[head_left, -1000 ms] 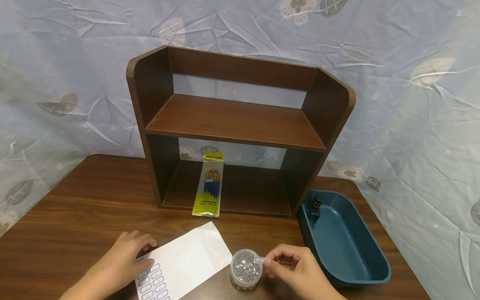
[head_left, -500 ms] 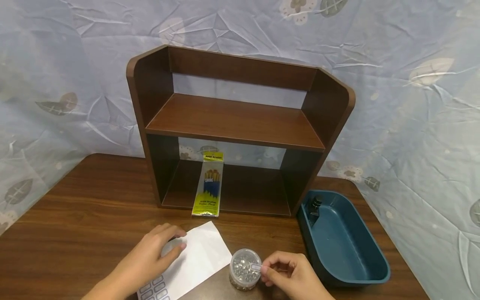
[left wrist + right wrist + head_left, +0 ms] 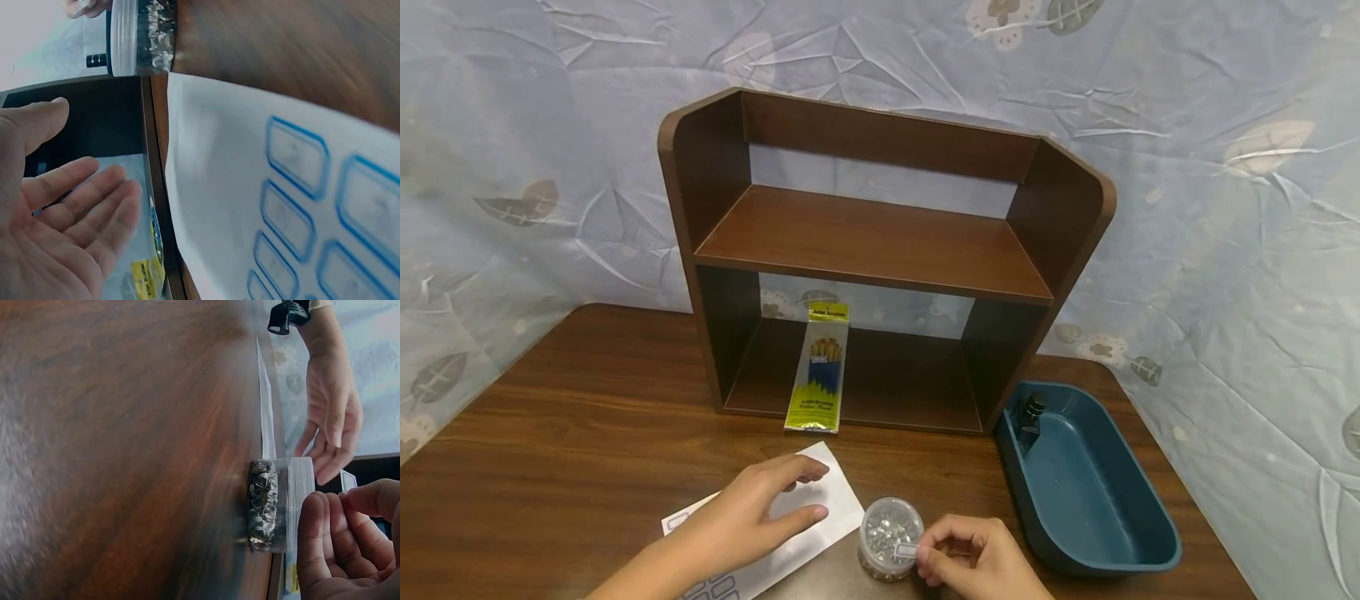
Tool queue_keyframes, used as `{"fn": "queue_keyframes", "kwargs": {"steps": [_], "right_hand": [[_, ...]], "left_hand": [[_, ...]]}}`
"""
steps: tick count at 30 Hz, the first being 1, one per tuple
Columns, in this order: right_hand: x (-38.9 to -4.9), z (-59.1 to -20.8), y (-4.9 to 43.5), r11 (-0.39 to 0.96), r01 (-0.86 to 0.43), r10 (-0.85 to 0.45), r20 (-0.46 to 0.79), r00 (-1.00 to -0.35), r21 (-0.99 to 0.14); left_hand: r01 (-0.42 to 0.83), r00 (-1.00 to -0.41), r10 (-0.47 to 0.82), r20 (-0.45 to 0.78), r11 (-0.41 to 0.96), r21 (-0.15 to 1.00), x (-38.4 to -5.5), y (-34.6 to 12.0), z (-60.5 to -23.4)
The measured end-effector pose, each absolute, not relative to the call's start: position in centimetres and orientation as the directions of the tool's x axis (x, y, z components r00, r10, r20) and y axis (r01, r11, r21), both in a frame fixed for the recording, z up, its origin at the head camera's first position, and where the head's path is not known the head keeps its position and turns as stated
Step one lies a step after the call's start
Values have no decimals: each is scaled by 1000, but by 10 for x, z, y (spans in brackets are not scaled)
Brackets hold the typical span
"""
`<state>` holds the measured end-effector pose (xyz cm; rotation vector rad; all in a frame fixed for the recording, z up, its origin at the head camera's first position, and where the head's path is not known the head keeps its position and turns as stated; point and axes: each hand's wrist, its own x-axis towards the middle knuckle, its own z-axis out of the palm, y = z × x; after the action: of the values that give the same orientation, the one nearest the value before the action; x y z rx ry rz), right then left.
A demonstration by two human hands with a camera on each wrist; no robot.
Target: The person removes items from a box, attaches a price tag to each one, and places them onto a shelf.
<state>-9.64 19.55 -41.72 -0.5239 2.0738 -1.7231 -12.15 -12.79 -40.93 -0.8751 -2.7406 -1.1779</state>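
My right hand [image 3: 973,554] pinches a small blue-bordered sticker label [image 3: 906,551] between thumb and forefinger, over the lid of a round clear jar [image 3: 887,567]. Small shiny metal pieces fill the jar's lower part, as the right wrist view shows. My left hand [image 3: 767,508] hovers over a white sheet of labels [image 3: 838,500], its fingers loosely spread and holding nothing. In the left wrist view rows of blue-outlined labels [image 3: 297,156] show on the sheet; in the head view the forearm hides part of them.
A brown two-tier shelf [image 3: 880,250] stands at the back of the table. A packet of artist brushes [image 3: 818,375] leans in its lower tier. To the right sits a blue tub [image 3: 1090,492] with a small dark bottle [image 3: 1028,421] inside.
My left hand has moved right from the sheet's label rows toward the jar. My right hand has brought the pinched label slightly left and nearer, further over the lid.
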Motion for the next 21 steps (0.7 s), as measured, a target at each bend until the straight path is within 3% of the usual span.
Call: {"fn": "queue_keyframes", "kwargs": {"steps": [12,21], "right_hand": [[-93,-420,195,188,-58,-527,-51,-848,-981],[-94,-422,196,193,-52,-548,-63,-834,-980]], "left_hand": [[561,-757,620,208,452,694,-127,-103,-400],[503,-750,650,125,437,745,-128,-90,-402]]}}
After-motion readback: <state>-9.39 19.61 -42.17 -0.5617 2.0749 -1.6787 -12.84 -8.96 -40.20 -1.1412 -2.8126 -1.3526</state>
